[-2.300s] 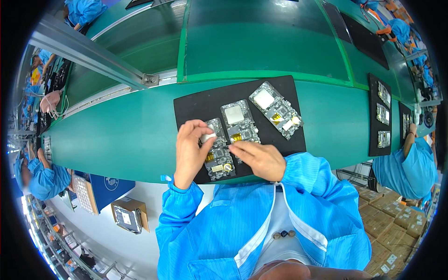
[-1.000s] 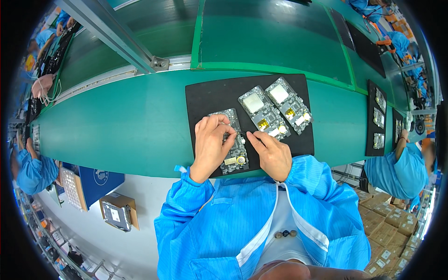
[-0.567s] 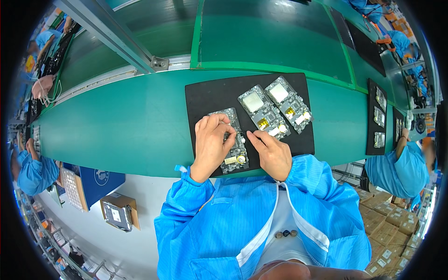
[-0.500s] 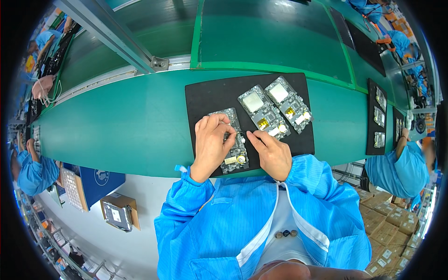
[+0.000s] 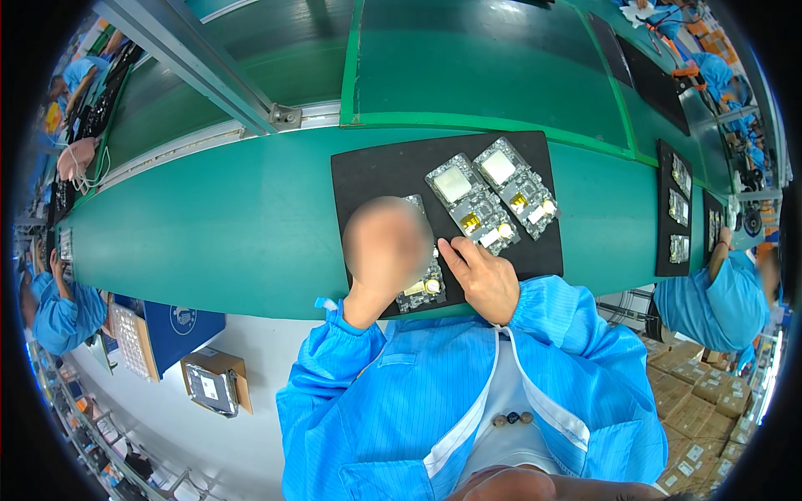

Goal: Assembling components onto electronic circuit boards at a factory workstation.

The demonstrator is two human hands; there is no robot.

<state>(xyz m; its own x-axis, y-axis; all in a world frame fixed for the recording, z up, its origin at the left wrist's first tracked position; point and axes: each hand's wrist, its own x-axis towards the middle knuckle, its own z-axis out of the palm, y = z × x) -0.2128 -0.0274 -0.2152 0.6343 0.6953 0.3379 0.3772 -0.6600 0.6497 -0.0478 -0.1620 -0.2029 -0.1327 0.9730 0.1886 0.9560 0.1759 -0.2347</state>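
Observation:
On a black mat, a circuit board lies under my left hand, its upper end and lower right part showing. A round blur covers that hand, so its fingers and anything in them are hidden. My right hand is beside the board's right edge, fingers curled and thumb near the index finger. Whatever its fingertips may pinch is too small to make out. Two more circuit boards, the nearer and the farther, lie tilted side by side at the mat's right, each with a silver shield and a yellow patch.
The mat lies on a green bench. A metal post rises at the far left. To the right, another black mat bears several boards. Co-workers in blue sit at both sides. Cardboard boxes are stacked at lower right.
My right hand has shifted slightly left. My left hand stays over the same board and is now blurred. The boards on the mat have hardly moved.

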